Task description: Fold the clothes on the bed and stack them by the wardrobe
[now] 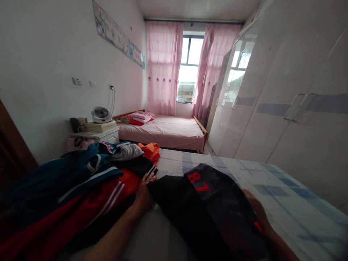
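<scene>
A black and dark-grey garment [201, 203] with a red "87" lies across the near bed in front of me. My left hand [145, 190] is at its left corner, beside a clothes pile; the fingertips show just past the cloth. My right hand [254, 204] grips the garment's right edge, its fingers partly hidden by the fabric. In the pile to the left are a teal jacket [78, 170] with white trim, a red garment [92, 203] with white stripes, an orange garment [150, 150] and a rolled grey cloth [126, 151].
A blue-and-white checked sheet [261, 181] covers the near bed. Beyond is a pink bed [165, 128] with folded bedding. A small fan [101, 114] stands on a white nightstand [107, 135] at left. White wardrobes [274, 87] line the right side.
</scene>
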Tool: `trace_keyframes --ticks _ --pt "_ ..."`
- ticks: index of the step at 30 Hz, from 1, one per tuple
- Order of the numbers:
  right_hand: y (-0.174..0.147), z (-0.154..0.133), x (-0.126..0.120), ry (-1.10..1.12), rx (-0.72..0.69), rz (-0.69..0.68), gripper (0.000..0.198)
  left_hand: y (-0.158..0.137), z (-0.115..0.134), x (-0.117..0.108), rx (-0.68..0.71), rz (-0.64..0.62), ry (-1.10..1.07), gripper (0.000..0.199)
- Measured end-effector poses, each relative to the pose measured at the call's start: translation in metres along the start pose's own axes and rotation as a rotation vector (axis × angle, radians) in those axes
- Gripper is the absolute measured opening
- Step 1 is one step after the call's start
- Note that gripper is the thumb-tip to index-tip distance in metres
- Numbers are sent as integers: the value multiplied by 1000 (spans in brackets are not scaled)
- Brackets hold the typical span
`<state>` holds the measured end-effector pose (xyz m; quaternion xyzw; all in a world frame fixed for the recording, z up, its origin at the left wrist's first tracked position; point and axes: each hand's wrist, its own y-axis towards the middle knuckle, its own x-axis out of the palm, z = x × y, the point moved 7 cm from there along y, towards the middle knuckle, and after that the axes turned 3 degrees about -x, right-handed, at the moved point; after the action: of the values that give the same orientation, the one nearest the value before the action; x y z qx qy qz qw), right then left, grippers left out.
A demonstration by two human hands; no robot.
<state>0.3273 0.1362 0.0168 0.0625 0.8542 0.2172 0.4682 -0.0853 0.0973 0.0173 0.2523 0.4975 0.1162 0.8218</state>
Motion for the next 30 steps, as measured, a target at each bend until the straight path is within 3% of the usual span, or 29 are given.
trace_keyframes --ticks 3,7,10,12,14,16,19,22,24,27,30 --pt "-9 14 2 38 30 17 36 7 -6 -13 -75 61 -67 27" --pt "-4 12 -3 51 64 -4 38 16 -17 -61 -301 315 -89 36" --pt "-3 11 -2 50 128 -42 37 18 21 -90 -299 369 -140 32" --pt "-3 10 -2 47 138 -52 35 19 73 -83 -154 181 -223 26" --pt "-3 8 -3 43 113 -43 33 11 126 -58 -34 -56 -135 28" --pt "-3 9 -4 43 96 -27 31 -3 162 -28 30 -210 26 27" --pt "-4 14 -3 46 108 -8 29 -17 181 5 92 -293 208 12" --pt "-4 17 0 54 110 -5 28 -8 178 6 89 -236 135 15" --pt "-4 18 1 61 111 -9 28 15 173 -16 13 -157 -18 15" --pt "-4 20 2 74 112 -22 28 66 179 -81 -69 6 -187 15" --pt "-4 21 2 95 107 -35 28 104 195 -170 -77 383 -266 23"
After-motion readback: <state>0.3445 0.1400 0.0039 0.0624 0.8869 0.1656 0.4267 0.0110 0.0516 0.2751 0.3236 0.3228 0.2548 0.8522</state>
